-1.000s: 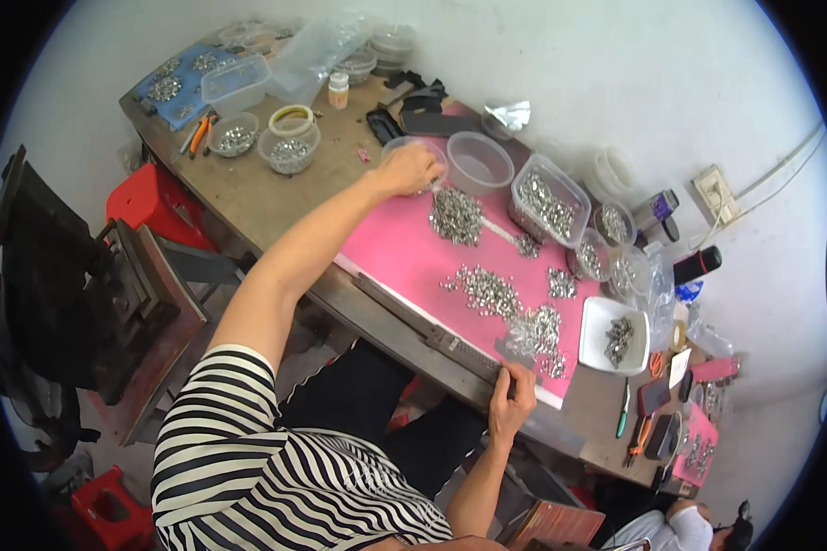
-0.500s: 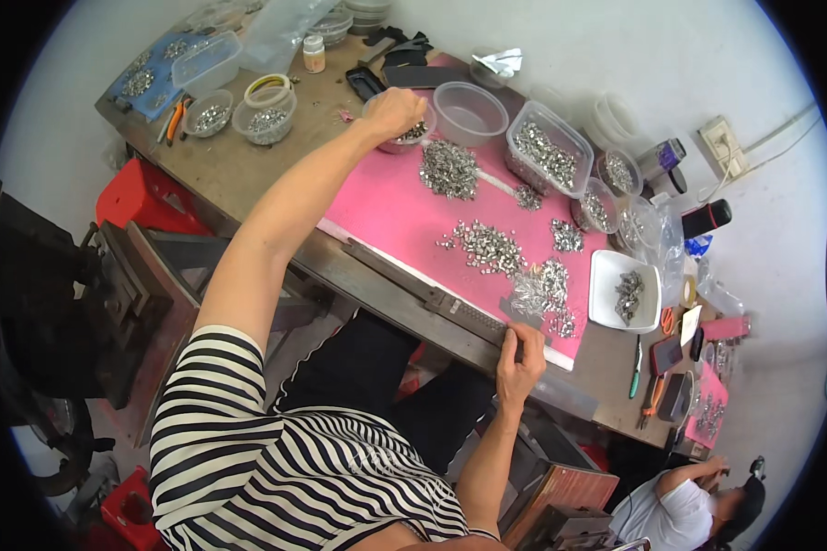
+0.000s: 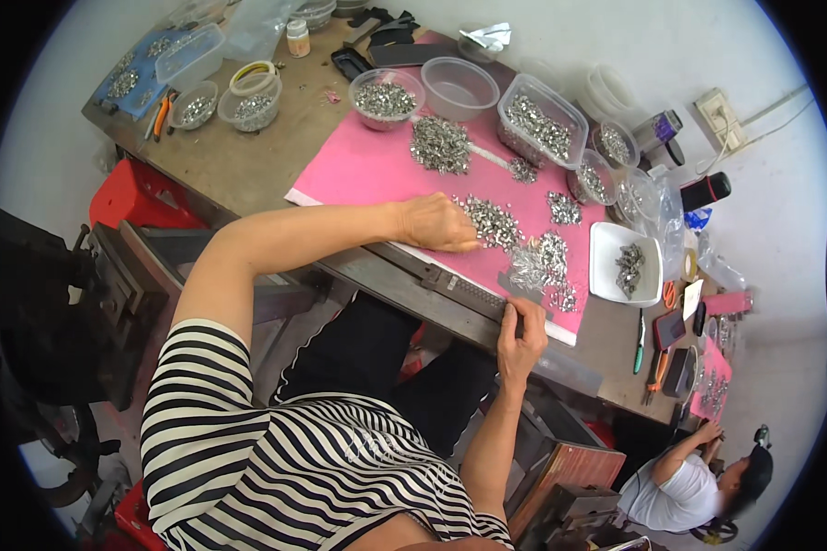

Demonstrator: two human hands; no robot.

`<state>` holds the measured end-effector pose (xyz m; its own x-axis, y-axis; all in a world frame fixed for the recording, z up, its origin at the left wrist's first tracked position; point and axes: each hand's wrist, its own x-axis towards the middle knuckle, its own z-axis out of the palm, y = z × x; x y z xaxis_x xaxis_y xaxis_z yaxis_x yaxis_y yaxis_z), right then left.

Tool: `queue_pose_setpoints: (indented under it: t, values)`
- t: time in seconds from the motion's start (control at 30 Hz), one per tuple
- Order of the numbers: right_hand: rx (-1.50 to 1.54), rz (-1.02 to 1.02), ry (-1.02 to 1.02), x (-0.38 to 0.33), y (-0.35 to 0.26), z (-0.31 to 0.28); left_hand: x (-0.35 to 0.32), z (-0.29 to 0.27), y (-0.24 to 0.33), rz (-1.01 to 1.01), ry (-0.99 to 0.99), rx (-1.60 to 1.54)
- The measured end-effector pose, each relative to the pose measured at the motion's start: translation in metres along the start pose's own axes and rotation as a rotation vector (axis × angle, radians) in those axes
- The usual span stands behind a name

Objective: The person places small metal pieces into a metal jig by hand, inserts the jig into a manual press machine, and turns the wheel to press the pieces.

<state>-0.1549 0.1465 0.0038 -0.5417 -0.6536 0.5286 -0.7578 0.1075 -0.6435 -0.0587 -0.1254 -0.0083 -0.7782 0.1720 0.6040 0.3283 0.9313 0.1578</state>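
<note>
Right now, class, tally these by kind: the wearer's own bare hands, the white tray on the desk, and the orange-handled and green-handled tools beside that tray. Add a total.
Hands: 2 (left hand, right hand)
White tray: 1
Orange-handled tools: 2 (looped one, long one)
Green-handled tool: 1
Total: 6

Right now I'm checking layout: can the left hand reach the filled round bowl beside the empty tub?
Probably yes: mostly bare pink mat lies between the left hand and the open bowl, the metal heap to one side; whether the hand holds anything is hidden.
</note>
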Motion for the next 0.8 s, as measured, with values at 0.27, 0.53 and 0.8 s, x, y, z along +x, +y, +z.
queue_pose_setpoints:
  t: [0.27,0.53,0.8]
  values:
    - [-0.011,-0.002,-0.009,-0.001,-0.002,-0.002,0.0,-0.001,-0.005,0.082,0.02,-0.034]
    - [-0.007,0.0,-0.032,0.008,-0.005,0.001,-0.018,-0.017,-0.004,-0.256,0.218,-0.206]
    - [-0.023,-0.168,-0.232,0.06,-0.017,0.056,-0.02,-0.02,-0.005,-0.571,0.078,-0.156]
